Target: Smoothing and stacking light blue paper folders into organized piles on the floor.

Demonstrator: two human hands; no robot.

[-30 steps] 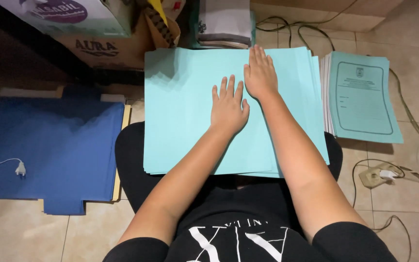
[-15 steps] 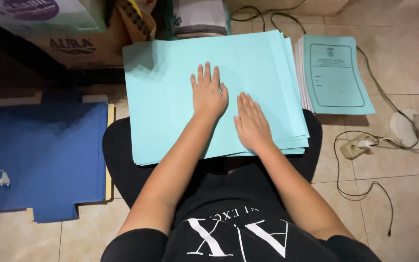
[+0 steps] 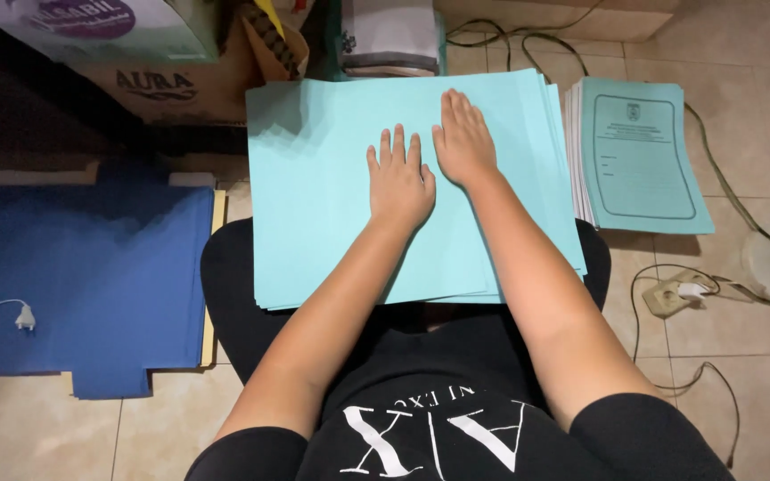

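A stack of pale turquoise paper sheets [image 3: 331, 205] is laid across the lap of a seated person, its far edge reaching toward the boxes on the floor. Both hands are pressed flat on the top sheet, palms down. The left hand [image 3: 400, 183] is set near the middle of the stack with its fingers slightly spread; nothing is pinched. The right hand [image 3: 463, 142] is laid just beside it, a little farther from the body, with its fingers held together and extended; nothing is gripped.

Just to the right of the stack, a pile of booklets with turquoise printed covers [image 3: 639, 156] is seen on the tiled floor. Near it, a power strip [image 3: 670, 297] with cables is seen. To the left, a flat blue cardboard sheet [image 3: 82, 276] is spread on the floor, with a white plug [image 3: 25, 317] resting on it. Cardboard boxes [image 3: 167, 85] are stood beyond the stack.
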